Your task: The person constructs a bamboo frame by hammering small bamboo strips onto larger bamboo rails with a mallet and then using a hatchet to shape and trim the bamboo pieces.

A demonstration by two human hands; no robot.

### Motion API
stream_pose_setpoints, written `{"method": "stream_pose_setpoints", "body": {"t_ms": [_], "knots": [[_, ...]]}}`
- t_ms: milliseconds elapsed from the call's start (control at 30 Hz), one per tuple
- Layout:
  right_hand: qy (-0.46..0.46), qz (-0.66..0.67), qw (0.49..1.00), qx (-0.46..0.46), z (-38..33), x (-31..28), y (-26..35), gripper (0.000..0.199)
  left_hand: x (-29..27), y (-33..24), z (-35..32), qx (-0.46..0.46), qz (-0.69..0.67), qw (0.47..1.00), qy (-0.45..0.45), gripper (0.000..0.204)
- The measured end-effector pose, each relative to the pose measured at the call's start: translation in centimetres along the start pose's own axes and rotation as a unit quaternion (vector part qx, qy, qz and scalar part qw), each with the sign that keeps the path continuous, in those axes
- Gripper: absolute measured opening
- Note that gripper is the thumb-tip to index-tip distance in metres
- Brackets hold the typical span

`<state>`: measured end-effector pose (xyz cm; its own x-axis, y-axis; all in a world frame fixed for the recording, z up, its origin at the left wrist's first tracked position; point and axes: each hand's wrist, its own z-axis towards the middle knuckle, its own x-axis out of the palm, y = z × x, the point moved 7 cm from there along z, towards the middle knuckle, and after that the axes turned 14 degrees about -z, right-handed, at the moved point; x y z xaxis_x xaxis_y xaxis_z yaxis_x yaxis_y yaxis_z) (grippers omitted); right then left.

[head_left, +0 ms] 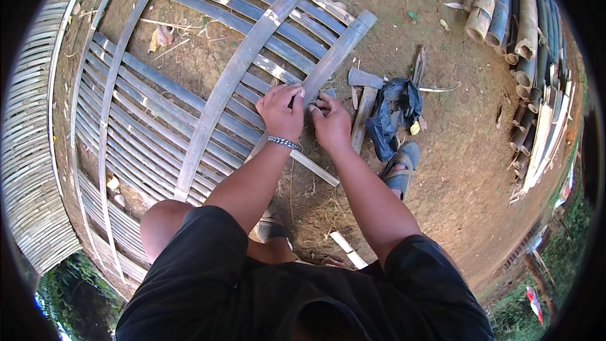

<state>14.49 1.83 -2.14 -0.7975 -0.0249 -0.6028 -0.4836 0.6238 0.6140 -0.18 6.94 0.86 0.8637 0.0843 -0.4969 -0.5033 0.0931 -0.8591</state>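
Observation:
A lattice panel of split bamboo slats (235, 82) lies on the ground before me, crossed by wider bamboo strips. My left hand (282, 112), with a chain bracelet (283, 142) at the wrist, rests at the panel's right-hand cross strip (341, 47), its fingers curled and closed. Just right of it my right hand (332, 125) is closed in a pinch at the same strip. Whatever is between the fingertips of either hand is too small or hidden to make out. Beside my right hand lies a hammer-like tool with a metal head (365, 79) and wooden handle (362, 120).
A black plastic bag (385, 123) lies right of the tool, next to my sandalled right foot (404, 161). Bamboo poles (486, 6) and split strips (549, 132) are piled at the far right. Another slatted bamboo panel (31, 126) stands at the left edge.

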Motion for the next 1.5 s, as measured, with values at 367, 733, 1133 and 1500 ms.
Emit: {"method": "stream_pose_setpoints", "body": {"t_ms": [367,733,1133,1500], "knots": [[0.006,-0.014,0.999,-0.04,-0.9,-0.7,0.3,0.048,0.9,-1.7,0.1,0.108,0.069,0.991,0.027,0.011],[-0.18,-0.242,0.953,0.021,-7.1,-4.1,-4.6,0.059,1.2,-1.7,0.2,0.126,0.075,0.987,0.07,0.011],[-0.132,-0.196,0.97,0.062,-6.0,-5.6,-7.0,0.082,1.3,-1.5,0.3,0.122,0.071,0.986,0.089,0.014],[-0.113,-0.04,0.993,0.017,-6.3,-6.1,-6.8,0.076,1.5,-1.5,0.3,0.133,0.072,0.984,0.096,0.015]]}}
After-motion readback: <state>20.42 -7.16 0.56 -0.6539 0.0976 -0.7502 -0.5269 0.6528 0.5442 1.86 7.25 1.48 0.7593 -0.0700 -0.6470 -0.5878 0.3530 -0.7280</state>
